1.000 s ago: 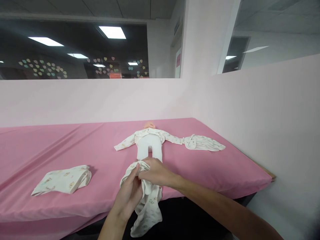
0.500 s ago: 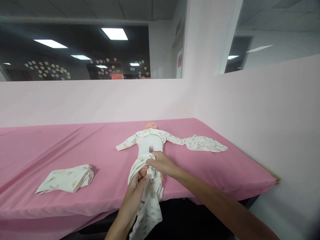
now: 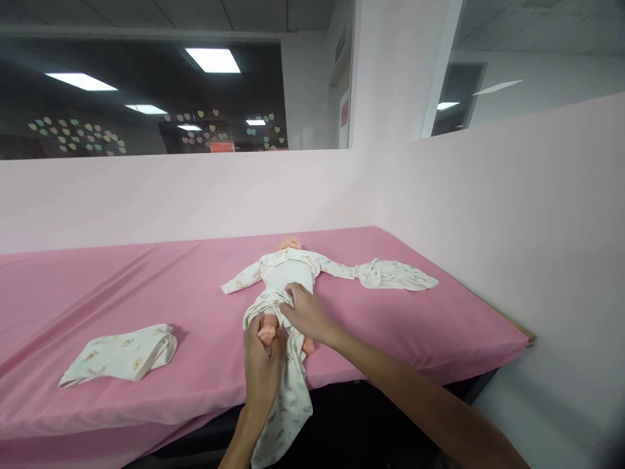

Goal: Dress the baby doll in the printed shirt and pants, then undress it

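Note:
A baby doll (image 3: 289, 275) lies on its back with its head away from me, in a white patterned top with sleeves spread. Bunched white patterned baby clothing (image 3: 263, 301) sits around its hips and thighs, and one leg of cloth hangs over the table's front edge. My left hand (image 3: 263, 365) is closed around one of the doll's bare lower legs, whose foot (image 3: 267, 335) pokes up between thumb and fingers. The doll's other foot (image 3: 307, 346) shows below my right wrist. My right hand (image 3: 306, 314) pinches the bunched cloth at the hips.
Pink cloth (image 3: 205, 365) covers the table. On the left lies a folded patterned garment (image 3: 120, 355); another crumpled patterned piece (image 3: 398, 275) is by the doll's right-side sleeve end. Walls (image 3: 537, 215) bound the table behind and on the right.
The doll's foot has come out into view in my left hand, which now wraps its leg. My right hand has shifted slightly, and the cloth has bunched higher at the hips.

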Tool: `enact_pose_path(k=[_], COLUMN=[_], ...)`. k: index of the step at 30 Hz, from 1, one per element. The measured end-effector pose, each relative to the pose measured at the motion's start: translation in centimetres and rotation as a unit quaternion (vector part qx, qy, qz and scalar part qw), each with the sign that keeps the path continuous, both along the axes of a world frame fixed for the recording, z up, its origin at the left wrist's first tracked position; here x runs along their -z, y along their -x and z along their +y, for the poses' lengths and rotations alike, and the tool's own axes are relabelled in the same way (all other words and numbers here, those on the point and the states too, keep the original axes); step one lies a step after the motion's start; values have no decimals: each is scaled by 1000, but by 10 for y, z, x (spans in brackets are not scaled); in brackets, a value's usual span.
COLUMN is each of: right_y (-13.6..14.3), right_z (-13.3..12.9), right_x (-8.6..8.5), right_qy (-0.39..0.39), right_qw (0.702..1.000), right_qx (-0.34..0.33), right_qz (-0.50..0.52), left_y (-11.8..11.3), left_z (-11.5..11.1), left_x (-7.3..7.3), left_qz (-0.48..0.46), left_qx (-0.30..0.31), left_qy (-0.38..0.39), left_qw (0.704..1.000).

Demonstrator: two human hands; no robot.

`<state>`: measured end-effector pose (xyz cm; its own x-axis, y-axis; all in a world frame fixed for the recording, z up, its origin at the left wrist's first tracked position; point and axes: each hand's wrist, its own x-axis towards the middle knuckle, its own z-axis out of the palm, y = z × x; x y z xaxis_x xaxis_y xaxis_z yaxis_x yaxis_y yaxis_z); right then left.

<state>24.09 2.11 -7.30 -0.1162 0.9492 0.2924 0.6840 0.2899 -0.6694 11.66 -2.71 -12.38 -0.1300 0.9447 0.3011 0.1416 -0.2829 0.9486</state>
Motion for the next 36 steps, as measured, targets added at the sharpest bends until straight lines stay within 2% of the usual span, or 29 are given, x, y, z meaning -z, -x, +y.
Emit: enact_pose_path(k=[4, 6, 7, 9, 11, 14, 19, 22, 24, 26, 28, 30, 33, 36], right_y=[-14, -22, -25, -28, -24, -6, 34, 43, 39, 28, 11, -9, -38, -59], right_z=[-58, -89, -102, -120, -128, -126, -117, -114, -114, -112, -108, -99, -79, -61], right_x=[30, 51, 62, 82, 96, 110, 122, 126, 122, 109, 85, 54, 11, -12], right_qy=[-81, -59, -35, -25, -54, -107, -170, -178, -152, -82, 11, 71, 65, 20], right_qw=[994, 995, 997, 995, 990, 979, 963, 965, 972, 979, 971, 949, 937, 948], right_qx=[68, 85, 71, 86, 113, 150, 195, 192, 179, 160, 127, 102, 120, 131], right_qz=[22, 16, -2, -39, -70, -84, -75, -26, 23, 100, 204, 289, 322, 290], left_y=[14, 20, 22, 24, 24, 22, 20, 23, 26, 29, 32, 35, 36, 33], left_z=[10, 13, 15, 19, 23, 28, 30, 29, 29, 28, 26, 24, 21, 18], left_x=[0, 0, 1, 1, 1, -1, -4, -7, -9, -10, -11, -12, -12, -7], left_qz=[96, 124, 138, 166, 189, 204, 203, 193, 182, 161, 131, 98, 65, 65], left_qx=[-62, -92, -106, -126, -138, -147, -147, -138, -132, -132, -131, -129, -124, -104], left_qy=[-37, -50, -61, -94, -134, -170, -164, -166, -164, -151, -122, -90, -57, -39], left_qw=[993, 987, 983, 973, 963, 953, 954, 957, 960, 966, 975, 983, 988, 992])
